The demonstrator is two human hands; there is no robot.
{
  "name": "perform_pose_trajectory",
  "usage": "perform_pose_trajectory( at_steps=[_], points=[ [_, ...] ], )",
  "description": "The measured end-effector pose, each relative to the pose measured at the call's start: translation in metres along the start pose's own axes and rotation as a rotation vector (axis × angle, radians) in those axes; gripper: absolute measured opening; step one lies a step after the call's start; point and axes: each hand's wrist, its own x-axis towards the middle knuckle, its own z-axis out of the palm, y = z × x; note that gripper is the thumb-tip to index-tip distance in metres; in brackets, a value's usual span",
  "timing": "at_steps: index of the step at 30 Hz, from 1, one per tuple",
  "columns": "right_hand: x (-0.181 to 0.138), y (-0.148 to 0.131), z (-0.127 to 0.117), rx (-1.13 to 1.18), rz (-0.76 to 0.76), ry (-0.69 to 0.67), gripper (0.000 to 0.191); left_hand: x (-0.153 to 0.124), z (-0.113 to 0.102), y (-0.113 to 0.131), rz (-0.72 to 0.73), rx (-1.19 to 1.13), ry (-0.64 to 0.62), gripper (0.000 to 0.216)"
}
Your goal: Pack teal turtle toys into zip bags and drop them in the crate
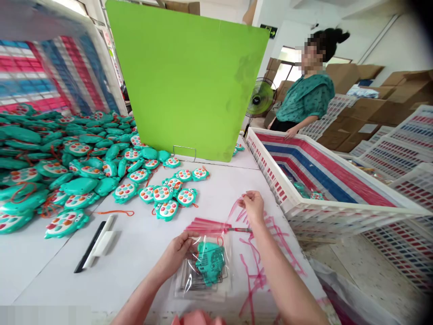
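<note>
My left hand is closed on the upper left edge of a clear plastic bag. Inside the bag lies a teal animal-shaped toy, its back facing up, with an orange cord loop near its top. Raised to the right of the bag, my right hand pinches a thin pink plastic strip that hangs down from the fingertips. More pink strips lie tangled on the table beneath and beside the right forearm. Just beyond the bag are a fan of pink strips and a thin pen-like tool.
A big heap of teal toys fills the left side, with several loose ones mid-table. Black and white sticks lie left. A green board stands behind. At right, a person stands by a lined white crate.
</note>
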Motion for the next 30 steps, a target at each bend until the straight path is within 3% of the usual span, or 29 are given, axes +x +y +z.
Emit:
perform_pose_trajectory(
  at_steps=[3,6,10,12,16,20,22,26,30],
  points=[
    [0.026,0.001,-0.006,-0.056,0.072,-0.018,0.028,0.003,-0.001,-0.005,-0.015,-0.129,-0.014,0.045],
    [0.032,0.005,-0.003,-0.153,0.11,-0.085,0.035,0.003,0.0,-0.002,-0.027,-0.209,-0.002,0.049],
    [0.025,0.003,-0.003,-0.253,0.001,-0.096,0.052,0.0,0.004,0.004,-0.068,-0.184,0.045,0.048],
    [0.013,0.0,-0.006,-0.298,-0.068,-0.143,0.048,-0.001,0.006,0.005,-0.069,-0.173,0.06,0.048],
    [-0.033,-0.002,-0.013,-0.398,-0.1,-0.457,0.018,-0.003,0.008,0.008,-0.06,-0.222,0.048,0.042],
    [-0.084,0.005,-0.011,-0.429,-0.033,-0.77,0.021,-0.005,0.008,0.009,-0.044,-0.277,0.042,0.039],
    [-0.099,0.009,-0.007,-0.368,0.059,-0.855,0.016,-0.005,0.007,0.008,-0.034,-0.298,0.038,0.039],
    [-0.103,0.013,-0.006,-0.221,0.206,-0.83,0.013,-0.004,0.004,0.005,-0.043,-0.315,0.054,0.042],
    [-0.096,0.017,-0.017,-0.109,0.231,-0.791,0.027,-0.005,0.001,0.006,-0.056,-0.365,0.061,0.048]
  ],
)
